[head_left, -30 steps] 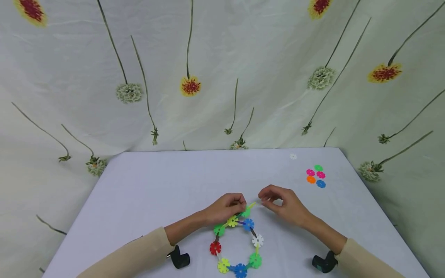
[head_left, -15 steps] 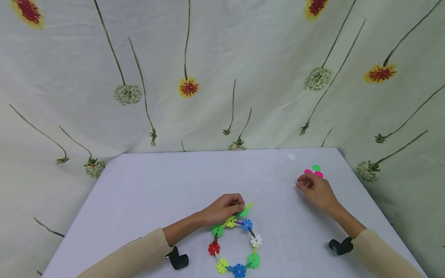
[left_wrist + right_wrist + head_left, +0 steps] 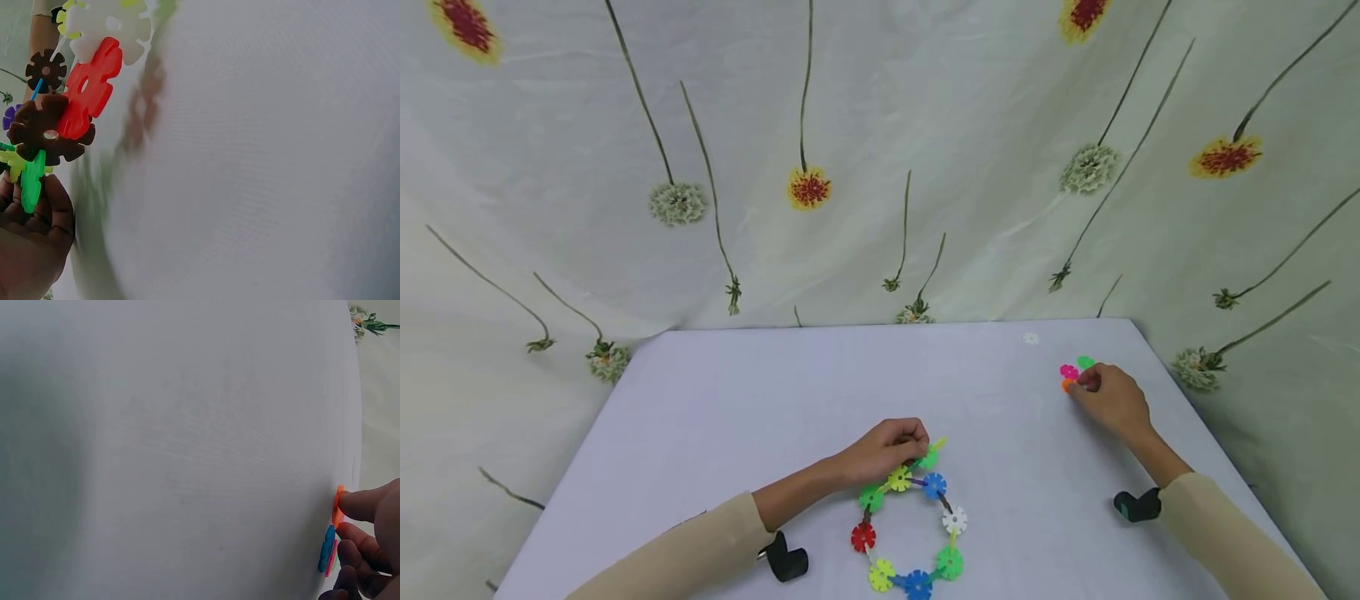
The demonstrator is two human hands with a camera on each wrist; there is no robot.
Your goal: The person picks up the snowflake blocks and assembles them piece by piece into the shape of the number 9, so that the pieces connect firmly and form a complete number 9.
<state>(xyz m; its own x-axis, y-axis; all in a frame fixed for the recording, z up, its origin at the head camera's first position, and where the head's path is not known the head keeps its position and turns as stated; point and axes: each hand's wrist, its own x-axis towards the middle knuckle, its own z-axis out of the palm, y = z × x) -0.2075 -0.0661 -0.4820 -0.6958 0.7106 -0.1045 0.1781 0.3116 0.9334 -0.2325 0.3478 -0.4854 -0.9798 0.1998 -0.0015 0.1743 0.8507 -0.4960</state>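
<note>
A ring of interlocking plastic snowflake discs stands on the table, in green, yellow, blue, white, red and brown. At its far side my left hand pinches the ring by a green disc, which has a yellow disc fitted to it. In the left wrist view, fingers hold a green disc beside a brown one. My right hand is at a small group of loose discs; its thumb touches the orange disc. Close to its fingertips lie a blue disc and a pink disc.
A loose green disc lies behind the right hand, and a white disc sits near the table's back edge. White cloth covers the table. A flower-print curtain hangs behind. Dark wrist devices are on both forearms.
My right hand has left the ring's far side and moved right and away to the loose discs, with its thumb now at the orange one. The left hand and ring have stayed put.
</note>
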